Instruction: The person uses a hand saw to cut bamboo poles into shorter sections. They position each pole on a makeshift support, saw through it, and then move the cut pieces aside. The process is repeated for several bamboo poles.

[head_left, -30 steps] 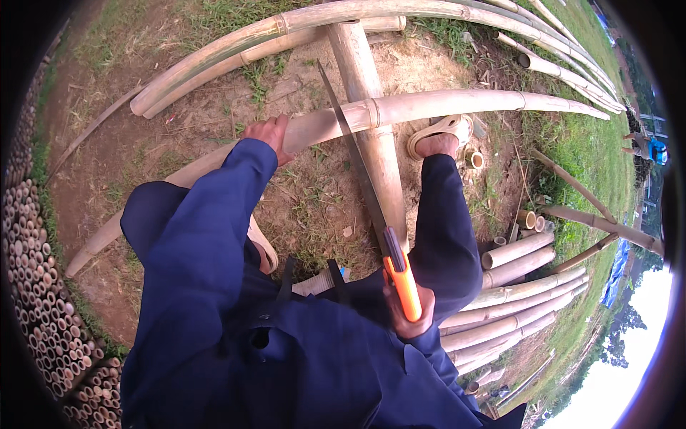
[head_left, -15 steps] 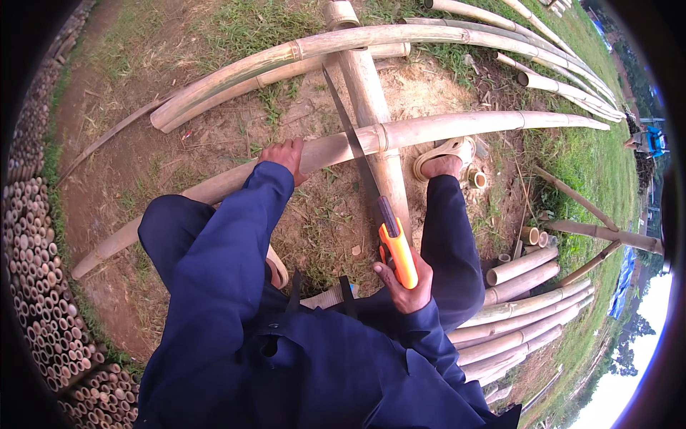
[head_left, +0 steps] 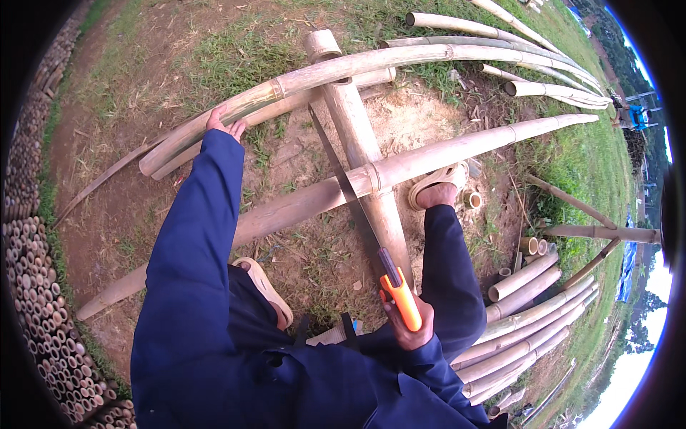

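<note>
My right hand [head_left: 412, 323] is closed around the orange handle of a hand saw [head_left: 347, 187]. Its long dark blade slants up and left across a thick bamboo pole [head_left: 300, 204], which rests on a bamboo crosspiece [head_left: 355, 129]. Whether the teeth bite into the pole cannot be made out. My left arm stretches forward, and the left hand [head_left: 226, 124] grips the near side of a farther bamboo pole [head_left: 314, 74], its thumb against the side and the fingers partly hidden underneath. Another bamboo pole [head_left: 275, 111] lies just below that one.
One sandalled foot [head_left: 437, 191] is beside the crosspiece; the other sandal [head_left: 266, 289] is under the near pole. Cut bamboo lengths [head_left: 525, 325] lie at right, and more poles [head_left: 493, 32] at far right. Stacked bamboo [head_left: 43, 307] lines the left side. Sawdust [head_left: 421, 118] covers the ground.
My left hand has left the near bamboo pole and moved forward to the farther one. The saw stays in my right hand, slightly lower in view. The view has shifted a little.
</note>
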Tool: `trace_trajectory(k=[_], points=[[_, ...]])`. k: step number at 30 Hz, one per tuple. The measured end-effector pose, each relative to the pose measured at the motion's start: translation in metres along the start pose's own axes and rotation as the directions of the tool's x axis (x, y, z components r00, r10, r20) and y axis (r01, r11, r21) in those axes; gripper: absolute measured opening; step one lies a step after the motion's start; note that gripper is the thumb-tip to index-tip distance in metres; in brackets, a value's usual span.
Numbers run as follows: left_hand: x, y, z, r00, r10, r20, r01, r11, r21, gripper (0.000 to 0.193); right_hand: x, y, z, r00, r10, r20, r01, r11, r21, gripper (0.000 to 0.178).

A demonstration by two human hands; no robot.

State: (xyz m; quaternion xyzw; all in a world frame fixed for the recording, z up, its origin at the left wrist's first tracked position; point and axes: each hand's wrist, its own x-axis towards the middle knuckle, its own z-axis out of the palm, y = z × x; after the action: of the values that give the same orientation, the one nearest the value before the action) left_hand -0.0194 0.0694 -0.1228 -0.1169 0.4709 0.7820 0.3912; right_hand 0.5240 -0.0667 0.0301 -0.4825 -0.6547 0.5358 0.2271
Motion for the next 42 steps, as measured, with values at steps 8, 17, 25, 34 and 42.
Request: trace_trajectory(k=[8,17,25,34,42], points=[[0.031,0.02,-0.018,0.998,-0.062,0.015,0.052,0.931,0.362,0.08,0.0,-0.019,-0.005,0.988,0.144,0.064,-0.141,0.989,-0.05,0.034],[-0.171,-0.068,-0.011,0.848,-0.224,0.48,-0.53,-0.321,0.785,0.096,0.006,-0.015,-0.005,0.995,0.062,0.073,-0.062,0.998,-0.007,0.028],[-0.208,-0.101,-0.034,0.845,-0.126,0.519,-0.48,-0.607,0.634,0.079,-0.003,0.004,0.014,0.997,-0.072,0.016,0.073,0.997,-0.025,0.02],[-0.207,-0.113,-0.046,0.767,-0.086,0.636,-0.537,-0.63,0.561,0.072,-0.057,0.005,-0.019,1.0,-0.018,0.009,0.019,0.994,-0.107,0.027],[-0.2,-0.101,-0.047,0.771,-0.084,0.632,-0.535,-0.625,0.569,0.072,-0.052,-0.007,-0.023,0.992,0.114,0.046,-0.112,0.993,-0.048,0.017]])
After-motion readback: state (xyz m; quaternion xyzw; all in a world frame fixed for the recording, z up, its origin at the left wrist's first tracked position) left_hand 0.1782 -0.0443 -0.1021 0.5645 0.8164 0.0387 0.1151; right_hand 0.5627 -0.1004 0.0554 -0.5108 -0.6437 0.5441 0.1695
